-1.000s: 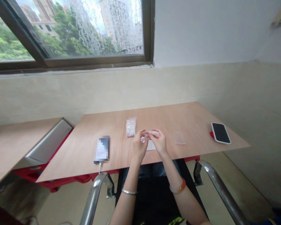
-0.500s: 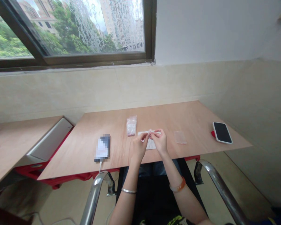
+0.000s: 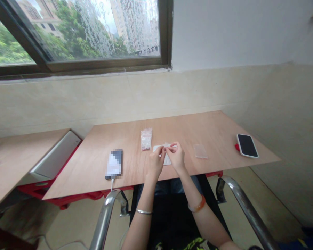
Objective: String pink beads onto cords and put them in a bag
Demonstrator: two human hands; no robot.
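Observation:
My left hand (image 3: 155, 159) and my right hand (image 3: 176, 157) meet fingertip to fingertip above a white sheet (image 3: 167, 160) on the table. Both are closed in a pinch. A small, pale, see-through piece shows at the fingertips; it is too small and too covered by the fingers to name. Left of my hands lies a stack of clear zip bags (image 3: 146, 139) with something reddish at its lower edge. To the right lies a flat clear plastic bag (image 3: 200, 151).
On the wooden table (image 3: 187, 128), a phone (image 3: 114, 165) with a white cable lies at the left and a white-edged phone (image 3: 247, 146) at the right, over something red. Metal armrests (image 3: 104, 218) flank me. A second table (image 3: 23, 152) stands at the left.
The fingertips have drawn a little closer together, and my right hand has shifted slightly left. The pale piece between them shows less. The things on the table lie as before.

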